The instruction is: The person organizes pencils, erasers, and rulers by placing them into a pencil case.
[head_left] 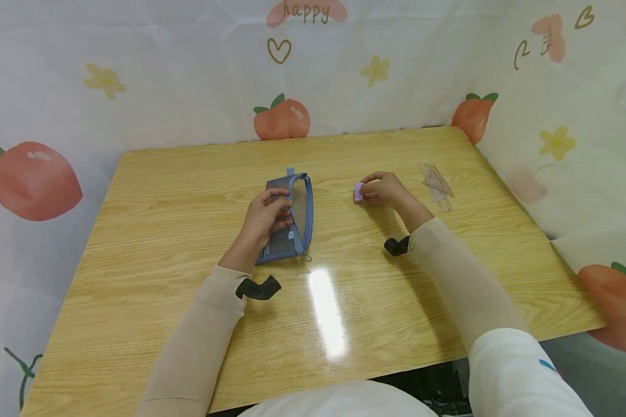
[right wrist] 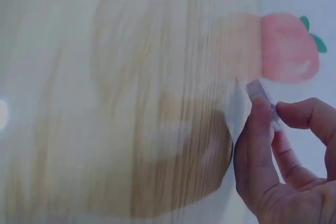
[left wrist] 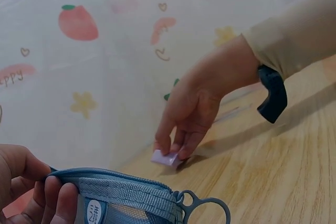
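A blue mesh zip pouch (head_left: 284, 246) lies on the wooden table, its zipped side gaping. My left hand (head_left: 266, 215) grips the pouch's edge, fingertips at the opening; the left wrist view shows the fingers curled over the zip edge and a ring-shaped zipper pull (left wrist: 210, 205) at the end. To the right, my right hand (head_left: 388, 190) pinches a small purple block (head_left: 358, 192), possibly an eraser, between thumb and fingers. In the right wrist view the block (right wrist: 260, 93) appears pale purple, held just off or at the table surface; I cannot tell which.
Several clear rulers and set squares (head_left: 438, 186) lie together right of the right hand. The wooden table (head_left: 162, 231) backs onto a white curtain (head_left: 188, 58) printed with peaches and flowers. Black wrist mounts (head_left: 259, 288) hang under both sleeves.
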{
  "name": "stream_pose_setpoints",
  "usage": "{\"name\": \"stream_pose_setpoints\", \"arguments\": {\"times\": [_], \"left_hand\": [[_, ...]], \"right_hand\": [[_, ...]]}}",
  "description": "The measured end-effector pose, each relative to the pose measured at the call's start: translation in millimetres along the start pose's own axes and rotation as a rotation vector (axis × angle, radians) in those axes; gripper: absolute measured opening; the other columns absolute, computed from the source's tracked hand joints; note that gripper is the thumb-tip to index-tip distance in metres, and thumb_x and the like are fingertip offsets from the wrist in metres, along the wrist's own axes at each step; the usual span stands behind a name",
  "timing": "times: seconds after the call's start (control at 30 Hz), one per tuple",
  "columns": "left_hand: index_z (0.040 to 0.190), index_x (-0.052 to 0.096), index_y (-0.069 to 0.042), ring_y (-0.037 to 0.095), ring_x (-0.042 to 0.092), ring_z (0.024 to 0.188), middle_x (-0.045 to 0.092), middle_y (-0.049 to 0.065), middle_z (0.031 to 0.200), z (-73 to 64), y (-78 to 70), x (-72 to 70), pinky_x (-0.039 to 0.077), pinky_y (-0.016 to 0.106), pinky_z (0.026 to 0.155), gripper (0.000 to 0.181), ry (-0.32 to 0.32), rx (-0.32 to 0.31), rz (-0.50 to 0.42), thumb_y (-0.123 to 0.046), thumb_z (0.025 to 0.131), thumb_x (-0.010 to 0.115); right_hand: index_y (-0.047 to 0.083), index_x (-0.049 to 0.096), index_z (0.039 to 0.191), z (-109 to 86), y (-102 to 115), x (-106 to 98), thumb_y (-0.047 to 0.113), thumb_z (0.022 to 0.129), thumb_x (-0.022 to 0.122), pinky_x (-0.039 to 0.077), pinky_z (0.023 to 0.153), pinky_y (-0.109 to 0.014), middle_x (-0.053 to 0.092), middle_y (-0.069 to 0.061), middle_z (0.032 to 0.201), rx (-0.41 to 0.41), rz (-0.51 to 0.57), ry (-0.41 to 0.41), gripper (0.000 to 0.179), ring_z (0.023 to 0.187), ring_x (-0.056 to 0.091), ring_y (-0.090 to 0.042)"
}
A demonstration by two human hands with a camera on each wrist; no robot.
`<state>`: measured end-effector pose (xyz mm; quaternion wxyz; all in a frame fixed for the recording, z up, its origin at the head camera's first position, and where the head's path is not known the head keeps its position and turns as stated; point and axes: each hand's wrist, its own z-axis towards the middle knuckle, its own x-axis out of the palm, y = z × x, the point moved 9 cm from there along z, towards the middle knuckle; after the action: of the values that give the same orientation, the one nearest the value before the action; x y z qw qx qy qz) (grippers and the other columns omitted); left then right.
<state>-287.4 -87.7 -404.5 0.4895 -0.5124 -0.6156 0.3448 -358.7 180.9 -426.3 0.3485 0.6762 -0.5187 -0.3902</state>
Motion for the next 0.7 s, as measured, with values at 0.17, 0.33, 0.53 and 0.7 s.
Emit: {"name": "stream_pose_setpoints", "arguments": {"times": [0.17,0.33,0.53,0.7], "left_hand": [[0.106,0.058,-0.008,0.012,0.056,0.06,0.052,0.005,0.079,0.5,1.6,1.5,0.056,0.029,0.059,0.024,-0.001,-0.005,0.004,-0.004,0.082,0.058],[0.105,0.058,-0.008,0.012,0.056,0.06,0.052,0.005,0.081,0.8,2.9,2.8,0.056,0.03,0.061,0.022,0.004,-0.007,0.004,-0.004,0.083,0.058],[0.104,0.058,-0.008,0.012,0.056,0.06,0.05,0.006,0.082,0.4,4.4,3.8,0.056,0.03,0.062,0.021,0.003,-0.011,0.002,-0.004,0.083,0.058],[0.107,0.057,-0.006,0.012,0.056,0.06,0.051,0.006,0.081,0.1,5.6,5.7,0.055,0.028,0.058,0.024,0.004,-0.016,0.01,-0.004,0.083,0.057]], "right_hand": [[-0.004,0.046,0.118,-0.5,7.1,21.3,-0.001,0.085,0.057,0.049,0.085,-0.04,0.047,-0.019,0.111,0.0,0.051,0.049,0.035,0.077,0.061,-0.02],[-0.004,0.049,0.117,-1.2,15.7,43.6,-0.002,0.084,0.058,0.049,0.084,-0.037,0.048,-0.017,0.107,0.018,0.101,0.082,0.035,0.074,0.061,-0.018],[-0.006,0.051,0.113,3.0,21.7,68.5,-0.003,0.082,0.06,0.052,0.078,-0.036,0.054,-0.015,0.098,-0.025,0.101,0.106,0.033,0.068,0.062,-0.017],[-0.009,0.052,0.113,3.6,23.1,86.3,-0.005,0.081,0.062,0.05,0.081,-0.04,0.056,-0.016,0.093,-0.044,0.108,0.127,0.034,0.07,0.064,-0.021]]}}
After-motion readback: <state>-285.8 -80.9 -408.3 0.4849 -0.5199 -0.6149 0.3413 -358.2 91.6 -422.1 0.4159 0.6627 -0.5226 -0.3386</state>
